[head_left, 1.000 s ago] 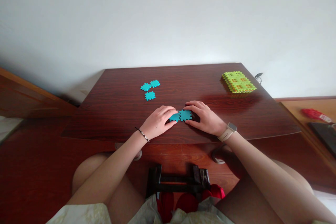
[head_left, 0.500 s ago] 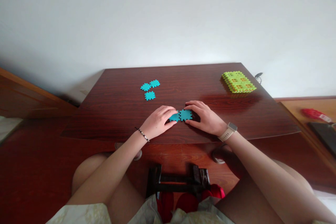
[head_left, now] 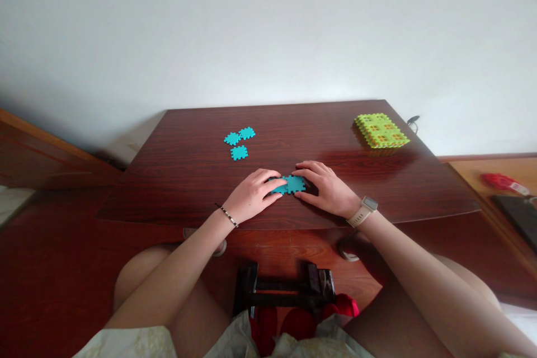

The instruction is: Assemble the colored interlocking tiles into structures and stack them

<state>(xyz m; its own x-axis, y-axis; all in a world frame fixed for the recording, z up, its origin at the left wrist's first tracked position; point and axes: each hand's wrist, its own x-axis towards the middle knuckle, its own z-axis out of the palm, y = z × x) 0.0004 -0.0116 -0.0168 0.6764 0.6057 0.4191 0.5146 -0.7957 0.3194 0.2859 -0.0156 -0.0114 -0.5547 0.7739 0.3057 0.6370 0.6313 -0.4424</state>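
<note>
Teal interlocking tiles (head_left: 290, 184), joined pair, long axis lying side to side, near the front edge of the surface (head_left: 188, 145). Left hand (head_left: 253, 196) and right hand (head_left: 325, 190) at opposite ends, fingers (head_left: 271, 180) curled, pressing down on the tiles.

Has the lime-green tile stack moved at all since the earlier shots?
No. The lime-green tile stack sits in the same spot near the far right corner of the dark wooden table, so it has not shifted in any direction.

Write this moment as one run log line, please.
left hand: fingers on interlocking teal tiles | right hand: fingers on same tiles | nearby: three loose teal tiles
</note>
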